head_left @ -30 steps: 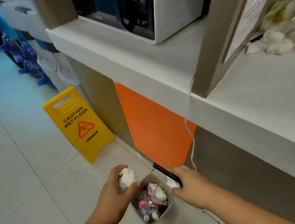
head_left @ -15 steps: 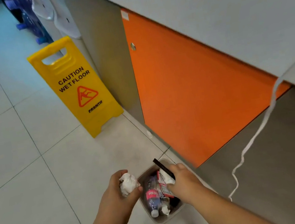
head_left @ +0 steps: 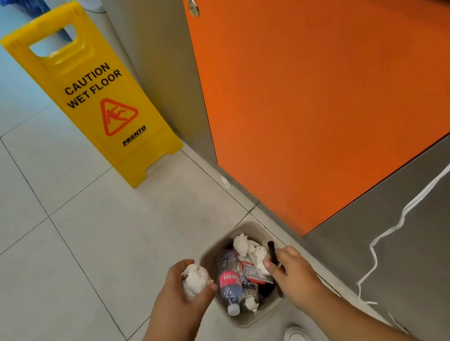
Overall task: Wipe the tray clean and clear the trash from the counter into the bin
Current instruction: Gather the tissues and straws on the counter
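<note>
The wad (head_left: 196,279) gripped by left fingers (head_left: 179,268) and stick (head_left: 272,251) pinched by right fingers (head_left: 288,255) should be released well inside the lower-centre bin (head_left: 245,323).

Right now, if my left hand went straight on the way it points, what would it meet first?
Probably the bin rim, or the bottle inside if the left hand, gripping a tissue, is above it; depth is unclear.

The yellow plastic folding floor sign (head_left: 93,103) is reading "CAUTION WET FLOOR" and "PRONTO". The pink label (head_left: 229,280) on the clear plastic bottle (head_left: 230,296) is showing "RESH".
</note>
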### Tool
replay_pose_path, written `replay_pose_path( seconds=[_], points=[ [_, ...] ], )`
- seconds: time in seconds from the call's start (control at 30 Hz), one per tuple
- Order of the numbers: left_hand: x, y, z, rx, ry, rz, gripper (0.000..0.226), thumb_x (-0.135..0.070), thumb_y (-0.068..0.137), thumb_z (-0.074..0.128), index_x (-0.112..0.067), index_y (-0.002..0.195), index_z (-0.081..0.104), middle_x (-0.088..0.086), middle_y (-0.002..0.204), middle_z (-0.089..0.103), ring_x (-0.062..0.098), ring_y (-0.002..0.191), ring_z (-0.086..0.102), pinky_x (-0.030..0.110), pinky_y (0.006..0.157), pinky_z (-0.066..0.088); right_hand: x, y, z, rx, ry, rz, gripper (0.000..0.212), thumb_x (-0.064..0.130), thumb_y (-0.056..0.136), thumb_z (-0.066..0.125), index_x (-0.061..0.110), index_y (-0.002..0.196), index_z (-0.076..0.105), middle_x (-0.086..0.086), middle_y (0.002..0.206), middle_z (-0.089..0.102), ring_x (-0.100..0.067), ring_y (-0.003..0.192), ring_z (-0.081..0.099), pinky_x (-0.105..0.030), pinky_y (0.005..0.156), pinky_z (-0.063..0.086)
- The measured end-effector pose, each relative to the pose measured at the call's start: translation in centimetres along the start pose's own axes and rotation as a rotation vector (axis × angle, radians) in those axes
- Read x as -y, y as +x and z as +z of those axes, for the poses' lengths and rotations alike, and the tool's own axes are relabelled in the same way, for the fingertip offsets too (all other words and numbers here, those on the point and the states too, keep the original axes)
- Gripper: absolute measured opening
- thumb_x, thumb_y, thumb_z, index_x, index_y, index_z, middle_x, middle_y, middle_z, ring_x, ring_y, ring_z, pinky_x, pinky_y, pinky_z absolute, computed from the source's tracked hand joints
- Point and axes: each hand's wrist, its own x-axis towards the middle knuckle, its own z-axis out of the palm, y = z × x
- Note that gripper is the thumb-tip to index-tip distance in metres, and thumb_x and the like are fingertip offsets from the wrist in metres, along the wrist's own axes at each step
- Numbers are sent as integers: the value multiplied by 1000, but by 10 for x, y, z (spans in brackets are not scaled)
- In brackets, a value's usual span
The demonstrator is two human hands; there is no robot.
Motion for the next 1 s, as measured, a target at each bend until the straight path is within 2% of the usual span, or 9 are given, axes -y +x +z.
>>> replay_pose_path(
  seconds=[0.23, 0.4, 0.47, 0.57, 0.63, 0.7, 0.77, 0.9, 1.0],
  points=[
    [4, 3, 15, 23, 29, 10, 35, -28, 81, 69, -47, 94, 43, -17, 93, 60, 3, 85, 58, 21, 66, 43, -31, -6, 21, 66, 47, 72, 4, 19, 92, 58, 22, 94, 59, 0, 110, 54, -9, 87, 56, -10, 70, 42],
    [9, 7, 26, 48, 60, 9, 37, -30, 80, 69, -38, 110, 48, -11, 101, 62, 8, 90, 59, 23, 70, 45, -44, -9, 21, 134, 40, 112, 32, 7, 90, 55, 20, 119, 58, 1, 123, 51, -13, 103, 56, -14, 84, 41],
    [11, 9, 29, 57, 88, 14, 42, -27, 77, 72, -36, 112, 50, -10, 104, 62, 9, 94, 59, 25, 75, 46, -37, -10, 16, 64, 65, 96, 33, 7, 89, 57, 21, 119, 59, 1, 123, 49, -10, 97, 55, -14, 83, 42],
    [9, 10, 36, 76, 140, 40, 47, -23, 71, 74, -39, 109, 51, -10, 106, 59, 9, 95, 57, 21, 74, 46, -7, -15, 4, 20, 281, 73, 21, 19, 90, 62, 26, 109, 62, 4, 116, 53, -3, 87, 56, -17, 78, 51],
    [4, 10, 42, 91, 152, 53, 48, -23, 70, 75, -41, 107, 50, -12, 104, 57, 7, 91, 57, 16, 64, 43, 22, -23, -1, 215, 611, 161, 16, 29, 91, 61, 29, 107, 62, 3, 114, 59, -10, 89, 63, -21, 70, 54],
    [1, 10, 47, 100, 134, 80, 47, -23, 70, 76, -42, 106, 51, -15, 101, 57, 2, 90, 57, 14, 61, 43, 44, -28, 0, 411, 895, 270, 22, 36, 90, 62, 30, 111, 61, -3, 114, 63, -19, 88, 64, -34, 71, 56],
    [-2, 9, 51, 101, 113, 118, 47, -18, 70, 75, -42, 104, 53, -16, 98, 62, -3, 91, 59, 12, 66, 44, 56, -28, 7, 465, 997, 314, 22, 36, 89, 63, 31, 111, 62, -9, 119, 63, -22, 88, 64, -40, 73, 56],
    [-13, 5, 57, 90, 46, 137, 60, -5, 73, 72, -46, 105, 42, -38, 90, 59, -30, 89, 47, -2, 69, 39, 60, -19, 18, 389, 1085, 368, 16, 22, 93, 58, 21, 108, 63, -11, 113, 68, -23, 97, 67, -41, 89, 49],
    [-18, 3, 58, 137, 36, 135, 69, -4, 76, 70, -35, 127, 35, -35, 103, 42, -41, 85, 36, -9, 68, 32, 52, -11, 19, 309, 1100, 427, 14, 16, 95, 55, 17, 106, 62, -12, 106, 69, -25, 91, 67, -35, 73, 54]
  ],
)
